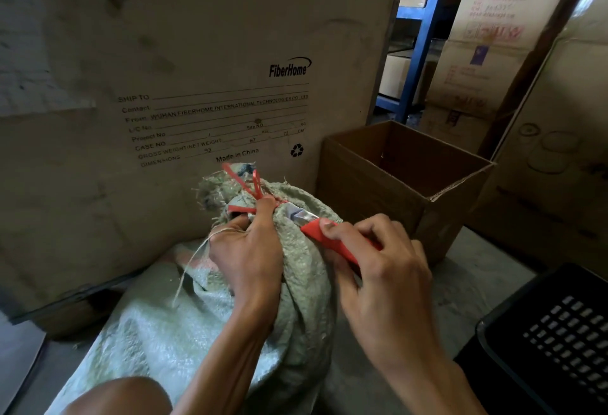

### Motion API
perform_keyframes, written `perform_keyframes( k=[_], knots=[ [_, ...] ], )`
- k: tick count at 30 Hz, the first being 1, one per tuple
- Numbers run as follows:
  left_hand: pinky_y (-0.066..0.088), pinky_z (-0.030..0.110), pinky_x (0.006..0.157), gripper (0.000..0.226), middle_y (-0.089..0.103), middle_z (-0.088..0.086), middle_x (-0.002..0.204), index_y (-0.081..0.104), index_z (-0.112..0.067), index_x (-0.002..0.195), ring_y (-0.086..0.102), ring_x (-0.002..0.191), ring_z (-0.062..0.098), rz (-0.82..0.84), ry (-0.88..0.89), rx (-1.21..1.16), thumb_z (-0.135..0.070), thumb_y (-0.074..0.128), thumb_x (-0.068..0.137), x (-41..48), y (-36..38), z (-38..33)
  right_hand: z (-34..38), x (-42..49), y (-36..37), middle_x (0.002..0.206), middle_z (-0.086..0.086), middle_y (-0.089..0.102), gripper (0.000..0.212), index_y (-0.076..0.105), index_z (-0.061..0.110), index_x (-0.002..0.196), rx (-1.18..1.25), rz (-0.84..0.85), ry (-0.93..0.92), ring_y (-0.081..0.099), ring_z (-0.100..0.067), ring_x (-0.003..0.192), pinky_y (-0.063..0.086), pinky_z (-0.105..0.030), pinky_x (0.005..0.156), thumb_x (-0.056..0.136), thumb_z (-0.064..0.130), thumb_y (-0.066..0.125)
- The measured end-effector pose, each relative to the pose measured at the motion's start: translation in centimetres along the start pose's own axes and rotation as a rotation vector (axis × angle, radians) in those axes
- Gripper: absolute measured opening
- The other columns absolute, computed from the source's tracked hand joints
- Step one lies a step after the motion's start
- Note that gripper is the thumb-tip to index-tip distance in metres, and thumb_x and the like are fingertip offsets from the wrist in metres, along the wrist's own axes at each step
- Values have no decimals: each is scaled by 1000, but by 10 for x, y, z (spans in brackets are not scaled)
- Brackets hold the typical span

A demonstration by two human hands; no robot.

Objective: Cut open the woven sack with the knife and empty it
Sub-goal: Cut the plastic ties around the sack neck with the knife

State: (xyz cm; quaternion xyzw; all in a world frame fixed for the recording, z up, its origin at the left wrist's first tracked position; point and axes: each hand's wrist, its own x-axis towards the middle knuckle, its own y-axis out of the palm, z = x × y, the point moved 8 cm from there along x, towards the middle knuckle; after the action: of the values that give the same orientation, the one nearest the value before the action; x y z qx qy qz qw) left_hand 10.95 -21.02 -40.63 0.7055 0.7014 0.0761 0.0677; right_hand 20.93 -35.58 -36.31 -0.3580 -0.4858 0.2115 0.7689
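A pale green woven sack (184, 326) stands on the floor in front of me, its neck bunched and tied with a red plastic string (245, 184). My left hand (250, 250) grips the bunched neck just below the tie. My right hand (378, 260) holds a red-handled utility knife (329, 237). Its metal blade (301, 214) points left and lies against the sack right beside the tie and my left fingers. Frayed threads hang from the sack's mouth.
A big wooden crate (197, 69) stands right behind the sack. An open cardboard box (401, 181) sits to the right, a black plastic crate (552, 339) at the lower right. Stacked cartons (493, 36) and a blue shelf frame (418, 36) fill the back right.
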Motion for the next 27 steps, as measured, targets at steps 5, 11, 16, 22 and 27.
perform_keyframes(
  k=[5, 11, 16, 22, 27],
  knots=[
    [22, 26, 45, 62, 27, -3, 39, 34, -12, 40, 18, 41, 15, 37, 153, 155, -35, 72, 83, 1, 3, -13, -5, 1, -12, 97, 10, 54, 41, 60, 38, 120, -56, 27, -47, 54, -13, 92, 44, -33, 73, 82, 29, 74],
    [24, 27, 44, 61, 35, 6, 41, 45, -4, 41, 23, 41, 18, 119, 259, 234, -36, 74, 83, -3, 10, -25, -11, -6, -26, 98, 3, 59, 42, 67, 31, 119, -89, -69, -109, 54, -18, 89, 43, -36, 69, 79, 23, 79],
    [33, 31, 50, 67, 43, 24, 50, 51, 18, 59, 34, 49, 21, 137, 164, 107, -40, 70, 86, -12, 15, -15, -11, -17, -21, 100, 0, 59, 48, 66, 29, 123, -64, -133, -58, 56, -21, 91, 42, -35, 69, 78, 20, 81],
    [38, 37, 52, 62, 46, 25, 52, 53, 16, 60, 36, 50, 20, 75, 108, 43, -36, 65, 91, -18, 13, -8, -12, -17, -12, 102, 6, 58, 48, 60, 35, 126, 11, -85, 37, 57, -16, 93, 49, -36, 72, 82, 28, 77],
    [27, 35, 48, 57, 31, 6, 45, 37, -13, 46, 23, 46, 18, 74, 142, 43, -32, 63, 93, -21, 15, -11, -12, -16, -14, 101, 8, 57, 42, 58, 36, 126, 41, -87, 72, 58, -13, 93, 53, -34, 74, 86, 31, 72]
  ],
)
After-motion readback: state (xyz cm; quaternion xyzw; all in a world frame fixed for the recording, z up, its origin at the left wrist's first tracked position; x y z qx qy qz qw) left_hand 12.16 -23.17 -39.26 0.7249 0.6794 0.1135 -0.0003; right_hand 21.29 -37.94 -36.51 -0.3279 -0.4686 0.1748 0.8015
